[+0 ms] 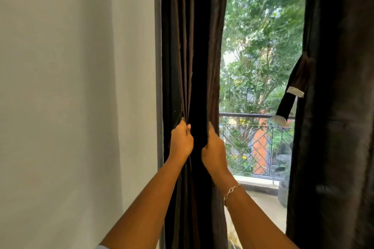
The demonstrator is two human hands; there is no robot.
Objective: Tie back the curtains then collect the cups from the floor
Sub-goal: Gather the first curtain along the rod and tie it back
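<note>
A dark brown curtain hangs bunched at the left side of the window. My left hand grips its folds near the left edge. My right hand grips the folds on its right edge, beside the glass. A second dark curtain hangs at the right. A tie-back strap with pale patches at its end dangles from that right curtain. No cups are in view.
A white wall fills the left. Between the curtains the window shows a balcony railing and green trees. A dark pot stands on the balcony floor at the right.
</note>
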